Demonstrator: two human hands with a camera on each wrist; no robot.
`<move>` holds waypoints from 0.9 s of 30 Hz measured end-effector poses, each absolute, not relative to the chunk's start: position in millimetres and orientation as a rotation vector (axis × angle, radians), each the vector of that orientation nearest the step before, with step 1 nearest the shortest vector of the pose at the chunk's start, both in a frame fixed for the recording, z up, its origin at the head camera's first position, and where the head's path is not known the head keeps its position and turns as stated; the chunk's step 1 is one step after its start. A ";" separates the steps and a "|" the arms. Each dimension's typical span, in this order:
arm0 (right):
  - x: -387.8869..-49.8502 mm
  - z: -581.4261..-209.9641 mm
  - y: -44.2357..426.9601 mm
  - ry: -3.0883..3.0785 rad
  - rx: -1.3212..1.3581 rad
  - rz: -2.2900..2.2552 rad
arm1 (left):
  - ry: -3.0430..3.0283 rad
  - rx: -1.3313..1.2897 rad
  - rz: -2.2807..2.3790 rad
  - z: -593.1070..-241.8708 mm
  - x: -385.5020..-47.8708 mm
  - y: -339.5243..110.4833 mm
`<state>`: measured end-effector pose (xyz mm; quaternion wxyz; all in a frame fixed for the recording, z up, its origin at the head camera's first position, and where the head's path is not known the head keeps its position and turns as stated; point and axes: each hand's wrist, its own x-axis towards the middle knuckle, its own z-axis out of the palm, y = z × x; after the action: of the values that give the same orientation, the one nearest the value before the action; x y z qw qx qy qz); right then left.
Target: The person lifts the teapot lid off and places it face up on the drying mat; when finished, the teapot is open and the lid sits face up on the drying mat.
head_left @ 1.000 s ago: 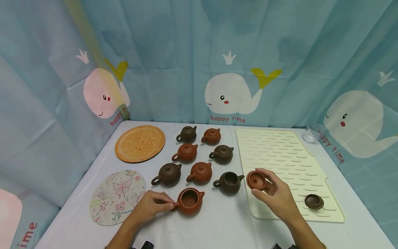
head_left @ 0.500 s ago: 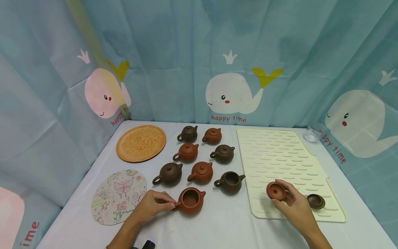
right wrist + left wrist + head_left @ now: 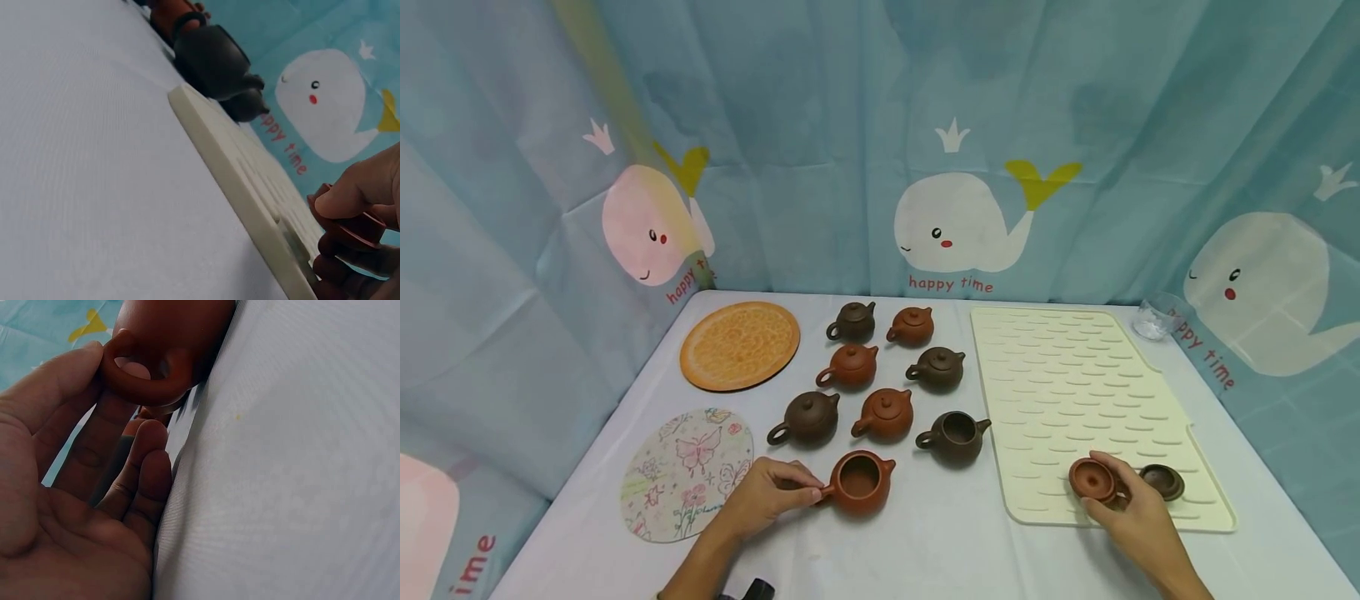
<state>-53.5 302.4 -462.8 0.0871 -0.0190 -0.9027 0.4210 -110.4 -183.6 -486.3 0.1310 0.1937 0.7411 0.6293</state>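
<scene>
My left hand point(image 3: 771, 496) pinches the handle of a lidless reddish-brown teapot point(image 3: 874, 497) standing on the table; the left wrist view shows thumb and fingers at the looped handle point(image 3: 147, 387). With its underside turned up, a reddish-brown teapot lid point(image 3: 1092, 481) is held by its edge in my right hand point(image 3: 1138, 517), low over the cream mat point(image 3: 1037, 492). In the right wrist view the lid point(image 3: 350, 228) sits between thumb and fingers. Just right of it a dark brown lid point(image 3: 1162, 482) lies on the mat. A dark teapot without lid point(image 3: 959, 439) stands left of the mat.
Several lidded teapots, dark brown point(image 3: 811, 419) and reddish point(image 3: 887, 415), stand in the middle of the table. At left lie a round orange mat point(image 3: 740, 346) and a butterfly-patterned mat point(image 3: 688, 475). A clear cup point(image 3: 1152, 318) is at the back right.
My right hand has carried the reddish lid rightward and lower, from the mat's left edge to beside the dark lid. The left hand and its teapot have stayed in place.
</scene>
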 end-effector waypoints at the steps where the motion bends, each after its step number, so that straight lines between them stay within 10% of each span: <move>1: -53.8 -463.5 302.8 -2.699 -0.061 1.245 | 2.152 0.566 1.830 -486.7 -110.5 -183.6; 27: -54.0 -467.6 312.2 -2.904 0.024 1.000 | 2.295 0.465 1.896 -469.9 -109.3 -181.8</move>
<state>-54.0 312.2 -467.6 0.0351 0.0079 -0.9449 0.3253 -109.3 -181.8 -469.9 0.0641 0.1539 0.7602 0.6279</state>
